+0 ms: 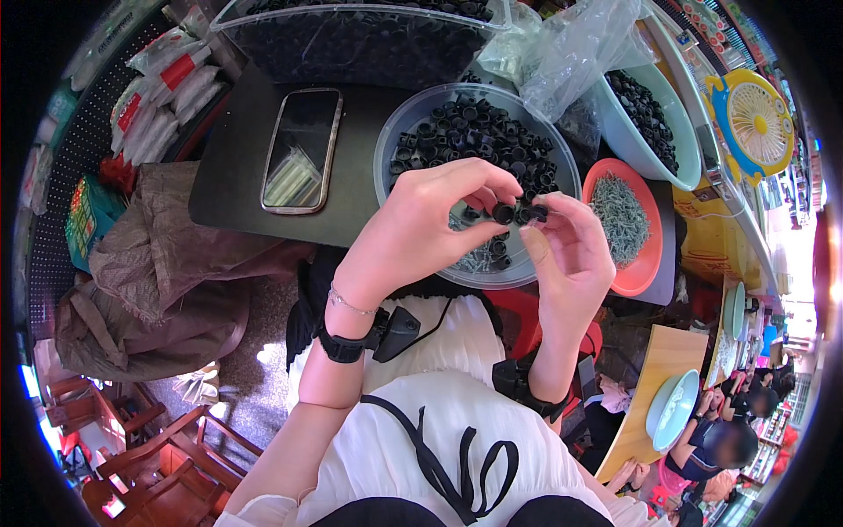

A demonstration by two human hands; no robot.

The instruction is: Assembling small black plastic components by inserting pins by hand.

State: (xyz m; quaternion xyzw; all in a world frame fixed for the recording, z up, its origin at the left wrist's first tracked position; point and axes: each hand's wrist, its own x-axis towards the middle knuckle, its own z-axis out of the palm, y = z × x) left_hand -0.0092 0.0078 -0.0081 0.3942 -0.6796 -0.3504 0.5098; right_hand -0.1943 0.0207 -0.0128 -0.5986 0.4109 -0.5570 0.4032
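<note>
My left hand (pixel 430 211) pinches a small round black plastic part (pixel 503 213) between thumb and fingertips. Close beside it, my right hand (pixel 571 241) is closed on another small black plastic part (pixel 530 212); I cannot tell whether the two parts touch. Both hands are over the near side of a clear round plastic tub (pixel 384 171). Inside the tub lies a heap of similar black plastic parts (pixel 479 132), with some silvery screws (pixel 474 259) near its front, partly hidden under my hands.
A red bowl (pixel 647 272) of screws stands right of the tub. Behind it are a pale blue basin (pixel 689 167) of black parts and a plastic bag (pixel 571 57). A clear bin (pixel 351 53) stands at the back, a phone (pixel 303 149) at left, a yellow fan (pixel 755 123) at right.
</note>
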